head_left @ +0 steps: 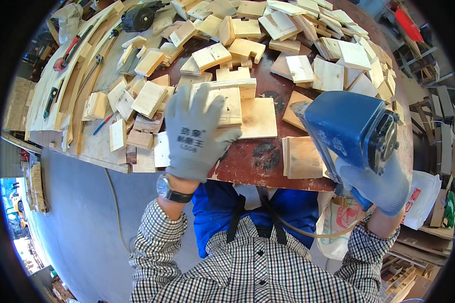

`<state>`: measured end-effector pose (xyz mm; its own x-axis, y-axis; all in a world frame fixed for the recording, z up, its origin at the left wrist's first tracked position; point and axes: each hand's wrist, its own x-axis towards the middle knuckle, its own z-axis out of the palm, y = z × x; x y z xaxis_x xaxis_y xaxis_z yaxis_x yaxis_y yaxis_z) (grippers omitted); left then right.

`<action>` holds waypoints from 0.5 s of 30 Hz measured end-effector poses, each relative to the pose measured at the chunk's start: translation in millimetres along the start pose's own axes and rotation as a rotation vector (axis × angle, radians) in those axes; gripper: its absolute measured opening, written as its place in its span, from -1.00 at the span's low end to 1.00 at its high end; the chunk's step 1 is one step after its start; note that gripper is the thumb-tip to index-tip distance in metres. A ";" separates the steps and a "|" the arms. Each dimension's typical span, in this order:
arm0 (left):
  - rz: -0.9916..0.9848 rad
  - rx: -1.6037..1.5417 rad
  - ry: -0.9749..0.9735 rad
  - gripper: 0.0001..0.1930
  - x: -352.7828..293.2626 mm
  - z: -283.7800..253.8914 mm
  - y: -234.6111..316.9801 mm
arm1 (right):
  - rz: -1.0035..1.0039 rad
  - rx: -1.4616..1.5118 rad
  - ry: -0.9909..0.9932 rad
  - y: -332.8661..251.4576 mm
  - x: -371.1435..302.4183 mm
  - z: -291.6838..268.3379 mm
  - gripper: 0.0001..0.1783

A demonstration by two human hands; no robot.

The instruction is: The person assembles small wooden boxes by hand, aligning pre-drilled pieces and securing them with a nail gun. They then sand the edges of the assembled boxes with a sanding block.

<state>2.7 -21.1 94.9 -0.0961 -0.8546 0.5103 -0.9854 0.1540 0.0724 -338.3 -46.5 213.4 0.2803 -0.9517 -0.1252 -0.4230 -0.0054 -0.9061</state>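
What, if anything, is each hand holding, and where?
Right hand: a blue nail gun, apparently by its handle, mostly hidden. Left hand: spread over wood pieces; whether it grips one can't be told.

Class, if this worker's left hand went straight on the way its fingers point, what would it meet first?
Probably the flat wooden piece just beyond the fingertips of the left hand, though its height above the table is unclear.
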 end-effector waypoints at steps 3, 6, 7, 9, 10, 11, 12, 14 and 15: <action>-0.057 -0.005 0.000 -0.18 8.2 14.8 17.9 | -0.063 -0.121 -0.053 -1.2 1.9 -4.0 -0.44; -0.031 0.054 0.002 -0.12 5.9 32.3 19.5 | -0.209 -0.254 -0.051 13.8 -0.9 -10.3 -0.45; -0.010 0.062 0.013 -0.11 5.5 32.3 21.1 | -0.271 -0.308 -0.059 18.0 -0.4 -12.8 -0.45; -0.034 0.048 0.006 0.00 -0.2 18.3 20.0 | -0.318 -0.353 -0.105 18.9 2.9 -16.6 -0.45; -0.050 0.041 0.011 0.02 -1.9 15.1 18.3 | -0.283 -0.322 -0.115 11.7 4.0 -12.9 -0.44; -0.066 0.034 0.016 0.04 -2.6 11.7 14.4 | -0.148 -0.172 -0.110 -6.1 2.5 -4.6 -0.43; -0.071 0.030 -0.043 0.12 -2.4 4.6 5.9 | -0.078 -0.092 -0.104 -13.6 1.9 -1.6 -0.42; -0.068 0.007 -0.123 0.00 -2.3 -9.0 -19.8 | -0.009 0.008 -0.090 -20.6 1.1 0.9 -0.41; -0.061 -0.043 -0.179 -0.10 -2.7 -12.9 -38.0 | -0.019 0.013 -0.088 -18.1 0.7 0.9 -0.42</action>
<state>42.2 -18.3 101.8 -0.0632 -0.9371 0.3433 -0.9837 0.1166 0.1372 -329.7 -46.8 229.3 0.3630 -0.9208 -0.1427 -0.4060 -0.0184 -0.9137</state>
